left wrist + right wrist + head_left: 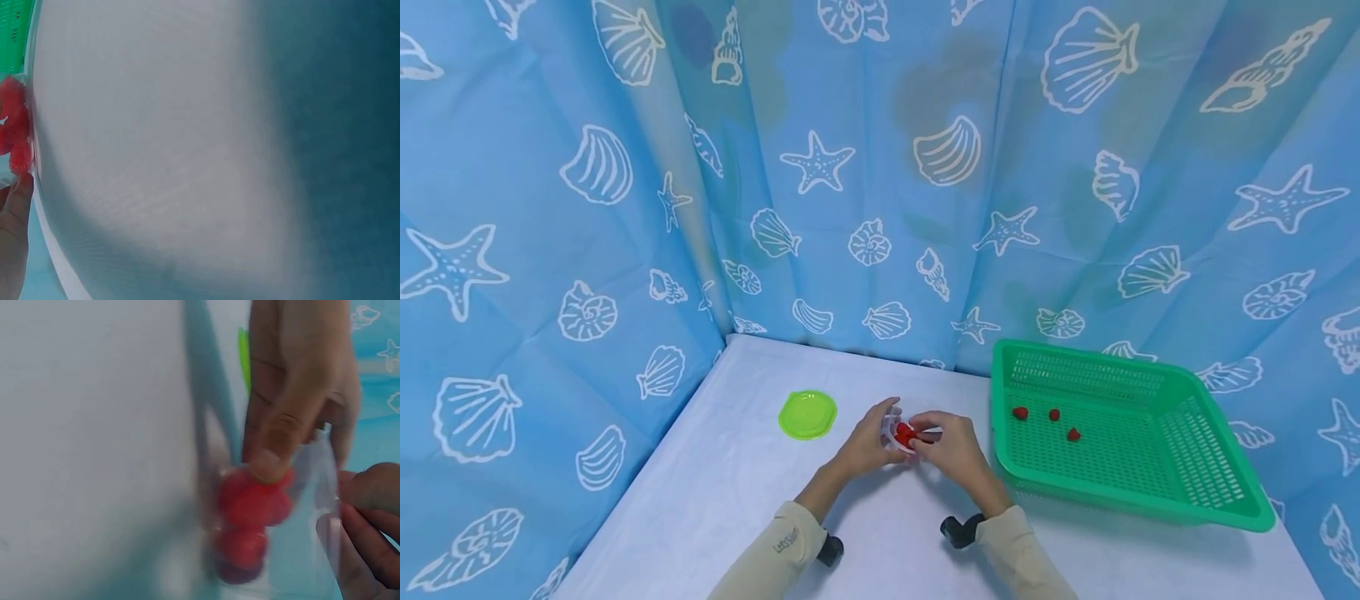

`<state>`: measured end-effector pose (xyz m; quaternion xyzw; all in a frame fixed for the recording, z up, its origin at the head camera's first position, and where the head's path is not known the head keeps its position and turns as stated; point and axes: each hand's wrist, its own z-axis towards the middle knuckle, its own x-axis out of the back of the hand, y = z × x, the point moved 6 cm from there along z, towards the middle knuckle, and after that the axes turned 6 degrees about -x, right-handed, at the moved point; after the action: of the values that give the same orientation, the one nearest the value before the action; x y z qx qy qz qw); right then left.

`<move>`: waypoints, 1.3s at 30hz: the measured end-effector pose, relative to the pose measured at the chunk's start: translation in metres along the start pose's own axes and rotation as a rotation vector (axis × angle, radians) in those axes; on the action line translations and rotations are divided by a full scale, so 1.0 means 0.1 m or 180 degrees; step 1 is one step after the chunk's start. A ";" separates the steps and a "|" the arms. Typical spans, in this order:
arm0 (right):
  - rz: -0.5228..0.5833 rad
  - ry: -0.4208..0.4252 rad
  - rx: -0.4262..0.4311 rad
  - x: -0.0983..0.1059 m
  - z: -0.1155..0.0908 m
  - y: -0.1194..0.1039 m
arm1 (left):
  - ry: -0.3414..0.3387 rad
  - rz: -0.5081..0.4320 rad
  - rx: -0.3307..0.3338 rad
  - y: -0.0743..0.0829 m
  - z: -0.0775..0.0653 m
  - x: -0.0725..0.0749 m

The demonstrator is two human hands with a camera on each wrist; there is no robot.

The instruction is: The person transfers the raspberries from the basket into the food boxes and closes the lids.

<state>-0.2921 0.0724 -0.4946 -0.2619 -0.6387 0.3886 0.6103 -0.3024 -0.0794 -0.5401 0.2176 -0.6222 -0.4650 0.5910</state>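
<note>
A clear plastic cup [888, 429], tilted with its mouth toward the right, holds several small red pieces [247, 515]; their exact kind is unclear. My left hand [865, 440] grips the cup, its thumb lying along the near side. At the cup's mouth my right hand [951, 446] has its thumb and fingers curled at a red piece [905, 434], apparently pinching it. In the right wrist view the left hand [300, 375] comes down from the top, and the right hand [372, 506] shows at the right edge. Only part of the left hand [14, 240] appears in the left wrist view.
A green perforated basket [1123, 492] stands on the right of the white table [730, 492], with 3 red pieces [1055, 414] inside. A lime-green lid [807, 415] lies to the left of the hands. Behind hangs a blue shell-patterned curtain [872, 183].
</note>
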 end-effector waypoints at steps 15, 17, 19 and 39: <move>0.0014 -0.0022 0.0526 1.14 0.29 -0.43 | -0.0041 -0.0008 0.0043 -0.01 0.00 0.02; -0.0084 -0.0032 0.0554 1.31 0.38 -0.38 | -0.0047 -0.0026 0.0034 0.00 0.01 0.03; -0.0226 -0.0011 0.0563 1.47 0.44 -0.31 | -0.0053 -0.0035 0.0024 0.00 0.02 0.03; -0.1296 -0.0590 -0.0133 1.82 0.59 0.79 | -0.0054 -0.0061 -0.0004 0.03 0.01 0.00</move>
<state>-0.3822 0.2536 -0.4510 -0.1033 -0.7396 0.2665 0.6093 -0.3027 -0.0777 -0.5379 0.2193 -0.6247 -0.4729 0.5814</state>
